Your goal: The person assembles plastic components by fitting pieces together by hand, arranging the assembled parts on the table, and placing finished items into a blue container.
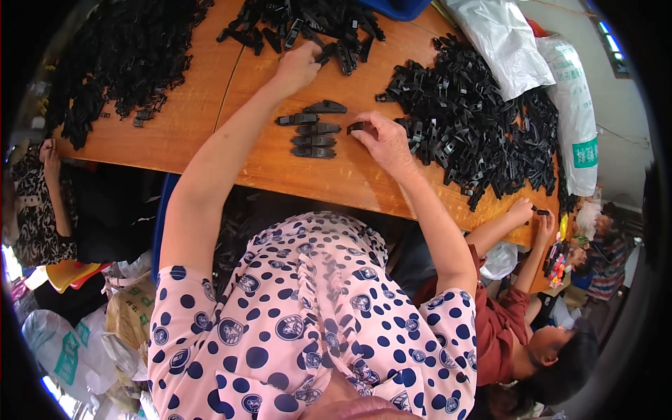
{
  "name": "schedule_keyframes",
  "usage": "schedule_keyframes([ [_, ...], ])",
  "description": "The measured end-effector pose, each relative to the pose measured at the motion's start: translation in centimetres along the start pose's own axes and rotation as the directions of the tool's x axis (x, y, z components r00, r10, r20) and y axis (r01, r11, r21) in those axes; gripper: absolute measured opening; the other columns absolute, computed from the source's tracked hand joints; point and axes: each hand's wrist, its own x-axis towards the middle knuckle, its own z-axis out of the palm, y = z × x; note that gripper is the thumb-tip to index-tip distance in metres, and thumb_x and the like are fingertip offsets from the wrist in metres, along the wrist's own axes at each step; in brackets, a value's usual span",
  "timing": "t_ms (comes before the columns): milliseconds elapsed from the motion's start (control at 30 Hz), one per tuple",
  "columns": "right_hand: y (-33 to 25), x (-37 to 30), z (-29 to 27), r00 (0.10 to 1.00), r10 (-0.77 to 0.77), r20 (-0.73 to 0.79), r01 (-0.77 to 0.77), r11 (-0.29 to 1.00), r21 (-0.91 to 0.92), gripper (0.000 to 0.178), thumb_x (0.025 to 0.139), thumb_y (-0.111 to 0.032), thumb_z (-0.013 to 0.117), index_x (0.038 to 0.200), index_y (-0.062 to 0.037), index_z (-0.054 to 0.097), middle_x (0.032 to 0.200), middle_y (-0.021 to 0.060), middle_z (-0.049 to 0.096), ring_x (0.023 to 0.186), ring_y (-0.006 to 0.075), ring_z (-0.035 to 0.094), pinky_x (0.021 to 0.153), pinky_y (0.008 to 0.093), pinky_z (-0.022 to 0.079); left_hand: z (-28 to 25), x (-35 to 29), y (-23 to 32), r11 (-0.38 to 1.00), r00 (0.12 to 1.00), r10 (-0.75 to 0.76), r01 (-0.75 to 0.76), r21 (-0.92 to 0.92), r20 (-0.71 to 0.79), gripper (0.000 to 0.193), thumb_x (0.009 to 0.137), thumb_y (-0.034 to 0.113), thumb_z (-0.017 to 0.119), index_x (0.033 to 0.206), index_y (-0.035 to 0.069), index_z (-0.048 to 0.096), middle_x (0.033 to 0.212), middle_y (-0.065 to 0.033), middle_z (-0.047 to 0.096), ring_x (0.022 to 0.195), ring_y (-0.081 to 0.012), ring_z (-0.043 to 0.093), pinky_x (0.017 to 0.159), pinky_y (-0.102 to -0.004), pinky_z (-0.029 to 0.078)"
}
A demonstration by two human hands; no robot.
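At the near edge of a pile of black plastic parts (308,21), my left hand (298,68) has its fingers closed on one black plastic part (325,54). My right hand (385,143) pinches another small black plastic part between thumb and forefinger, just above the wooden table (259,150). Between my hands lies a short stack-like column of several black plastic parts (313,140), set side by side and roughly parallel. The topmost one (325,107) sits slightly skewed. My fingers cover part of each held piece.
Large heaps of similar black parts lie at the left (126,63) and right (469,126). White plastic sacks (500,45) lean beyond the right heap. A co-worker in a red top (500,329) handles a black piece at the right table edge. Another person (52,189) is at the left.
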Motion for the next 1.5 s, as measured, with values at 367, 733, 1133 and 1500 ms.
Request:
schedule_keyframes([
  [367,1.4,0.7,-1.9,0.969,-0.129,0.21,0.221,0.834,-0.506,0.023,0.08,-0.013,0.075,0.1,-0.0071,0.066,0.1,0.0089,0.06,0.095,0.0306,0.063,0.078,0.0404,0.054,-2.5,-5.6,0.1,0.947,0.947,0.263,-0.29,0.137,0.185,0.027,0.098,0.015,0.063,0.122,0.004,0.058,0.115,-0.0092,0.057,0.105,-0.0287,0.06,0.089,-0.0423,0.05],
  [733,2.1,6.9,-3.3,0.956,-0.07,0.284,0.215,0.828,-0.518,0.021,0.091,-0.022,0.069,0.102,-0.0063,0.061,0.086,0.0135,0.07,0.079,0.0353,0.068,0.066,0.0422,0.054,-1.3,-4.2,1.8,0.866,0.843,0.495,-0.497,-0.048,0.208,0.019,0.091,0.011,0.068,0.105,-0.001,0.061,0.101,-0.0132,0.058,0.096,-0.0351,0.061,0.082,-0.0448,0.05],
  [1133,3.4,8.4,-1.0,0.948,-0.029,0.318,0.157,0.908,-0.387,0.026,0.09,-0.026,0.07,0.1,-0.0043,0.06,0.082,0.0209,0.068,0.079,0.0437,0.066,0.068,0.0505,0.054,-1.0,-4.4,2.1,0.844,0.823,0.534,-0.533,-0.066,0.191,0.022,0.089,0.009,0.069,0.106,-0.001,0.061,0.1,-0.0138,0.06,0.093,-0.0363,0.063,0.078,-0.045,0.051],
  [1500,4.0,7.1,-5.9,0.899,-0.106,0.426,0.39,0.637,-0.665,0.03,0.08,-0.005,0.068,0.11,-0.0052,0.063,0.11,0.0102,0.062,0.104,0.029,0.064,0.083,0.0382,0.058,-0.8,-0.2,3.0,0.913,0.906,0.386,-0.402,0.071,0.173,0.034,0.094,0.023,0.067,0.124,0.011,0.059,0.122,-0.0132,0.06,0.111,-0.0321,0.063,0.091,-0.0461,0.052],
])
